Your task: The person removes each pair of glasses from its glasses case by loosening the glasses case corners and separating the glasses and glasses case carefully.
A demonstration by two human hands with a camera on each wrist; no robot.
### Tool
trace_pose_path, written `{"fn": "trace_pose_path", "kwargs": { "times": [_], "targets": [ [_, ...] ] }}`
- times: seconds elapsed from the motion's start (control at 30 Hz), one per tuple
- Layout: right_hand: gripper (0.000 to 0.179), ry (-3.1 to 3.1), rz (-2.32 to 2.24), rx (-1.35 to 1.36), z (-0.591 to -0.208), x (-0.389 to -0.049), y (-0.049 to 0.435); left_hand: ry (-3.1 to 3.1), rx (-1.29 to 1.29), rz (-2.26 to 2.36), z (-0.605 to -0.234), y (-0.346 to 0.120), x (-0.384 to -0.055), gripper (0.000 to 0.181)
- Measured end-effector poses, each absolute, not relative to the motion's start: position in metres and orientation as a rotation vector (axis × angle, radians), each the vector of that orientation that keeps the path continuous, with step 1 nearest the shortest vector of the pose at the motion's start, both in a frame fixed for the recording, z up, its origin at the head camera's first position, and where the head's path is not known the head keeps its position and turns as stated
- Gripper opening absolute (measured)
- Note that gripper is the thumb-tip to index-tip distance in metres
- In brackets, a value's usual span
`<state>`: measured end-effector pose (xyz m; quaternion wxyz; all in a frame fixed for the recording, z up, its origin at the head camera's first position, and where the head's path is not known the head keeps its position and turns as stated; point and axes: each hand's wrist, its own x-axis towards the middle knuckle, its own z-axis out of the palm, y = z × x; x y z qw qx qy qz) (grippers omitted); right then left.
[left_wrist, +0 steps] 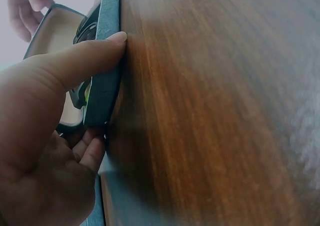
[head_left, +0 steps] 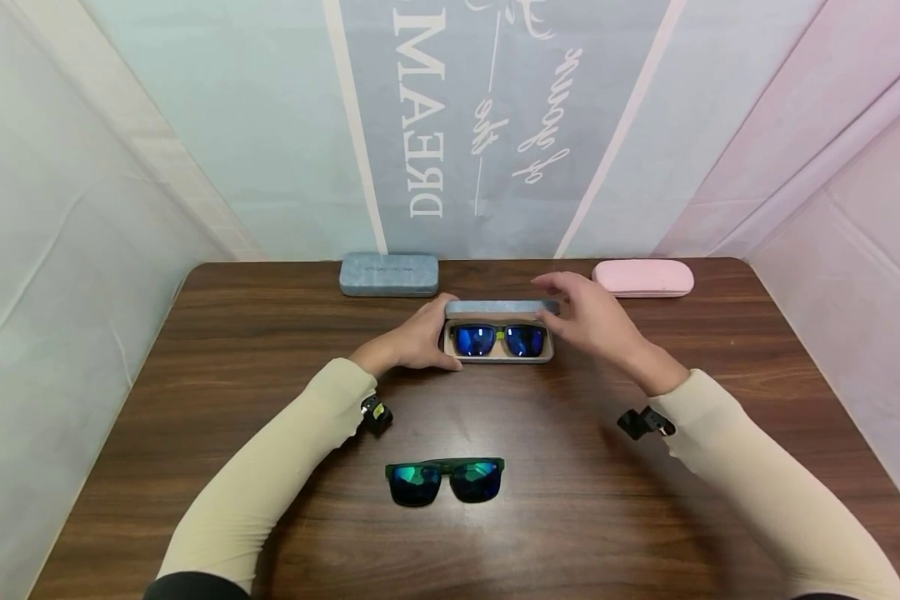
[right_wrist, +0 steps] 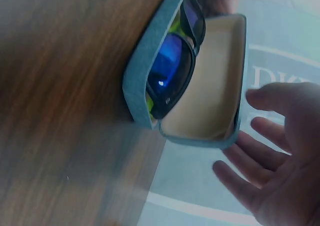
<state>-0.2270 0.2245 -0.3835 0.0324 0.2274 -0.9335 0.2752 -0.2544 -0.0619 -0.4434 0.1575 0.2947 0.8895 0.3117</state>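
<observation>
An eyeglass case (head_left: 498, 361) with a blue-grey shell and a beige lining stands with its lid (right_wrist: 205, 81) raised. Inside lie dark-framed sunglasses (head_left: 499, 340) with blue mirrored lenses and bright green parts. The left hand (head_left: 422, 335) grips the case's left end, thumb (left_wrist: 95, 56) on the front wall and fingers around the end and behind. At the lid's right corner is the right hand (head_left: 588, 317), its fingers spread and relaxed, the tips right at the lid's edge. Nearer the body, a second pair of sunglasses (head_left: 445, 482) with green-blue lenses lies on the table.
A shut blue-grey case (head_left: 389, 276) lies at the table's back edge, left of the open one. Toward the back right is a shut pink case (head_left: 643, 278). The brown wooden table (head_left: 570, 533) meets a printed cloth backdrop (head_left: 285, 125) behind.
</observation>
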Motion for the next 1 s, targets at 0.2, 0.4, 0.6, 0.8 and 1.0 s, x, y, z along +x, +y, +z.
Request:
{"fn": "trace_pose_path", "kwargs": {
  "times": [0.2,0.4,0.6,0.8,1.0],
  "targets": [
    [0.030,-2.653,0.801,0.798,-0.387,-0.212,0.217,2.548,0.857,0.904,-0.446,-0.062,-0.255,0.097],
    [0.020,-2.470,0.789,0.894,-0.397,-0.203,0.211,2.548,0.872,0.911,-0.449,-0.062,-0.254,0.096],
    [0.016,-2.389,0.729,0.982,-0.407,-0.198,0.205,2.553,0.883,0.912,-0.450,-0.062,-0.253,0.096],
    [0.019,-2.440,0.638,1.024,-0.415,-0.195,0.197,2.549,0.903,0.919,-0.450,-0.063,-0.252,0.095],
    [0.024,-2.540,0.564,1.030,-0.418,-0.193,0.191,2.551,0.911,0.923,-0.450,-0.064,-0.252,0.095]
  ]
}}
